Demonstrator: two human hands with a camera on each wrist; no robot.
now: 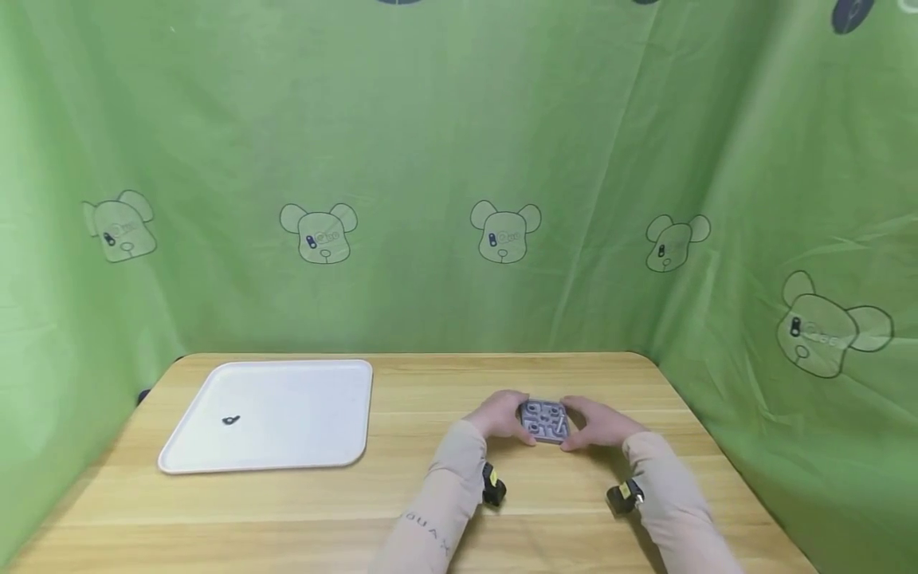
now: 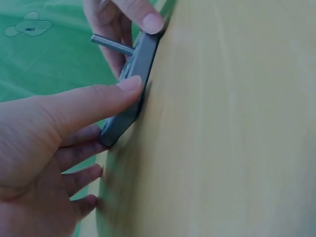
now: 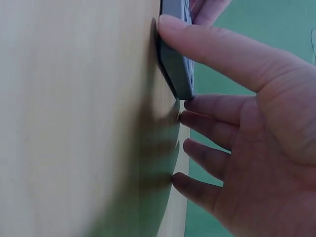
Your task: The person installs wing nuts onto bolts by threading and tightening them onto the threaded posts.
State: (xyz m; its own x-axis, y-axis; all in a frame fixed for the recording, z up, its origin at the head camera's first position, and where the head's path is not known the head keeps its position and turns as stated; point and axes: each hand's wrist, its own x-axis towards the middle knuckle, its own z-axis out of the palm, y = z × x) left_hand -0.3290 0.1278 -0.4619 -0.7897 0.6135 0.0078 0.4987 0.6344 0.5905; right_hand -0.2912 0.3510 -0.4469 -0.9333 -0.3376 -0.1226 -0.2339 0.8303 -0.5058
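Observation:
A grey square metal-looking plate (image 1: 543, 421) with recesses in its top face is held between both hands, close over the right part of the table. My left hand (image 1: 504, 416) pinches its left corners between thumb and forefinger. Opposite it, my right hand (image 1: 601, 423) grips the right side the same way, its other fingertips (image 3: 185, 185) down at the table. A threaded rod (image 2: 112, 44) sticks out of the plate's top face in the left wrist view. The plate's underside is hidden.
On the left of the wooden table (image 1: 430, 494) lies a white tray (image 1: 308, 414) with a small dark ring-shaped part (image 1: 230, 420) in it. A green curtain (image 1: 416, 303) printed with bear heads surrounds the table at the back and sides.

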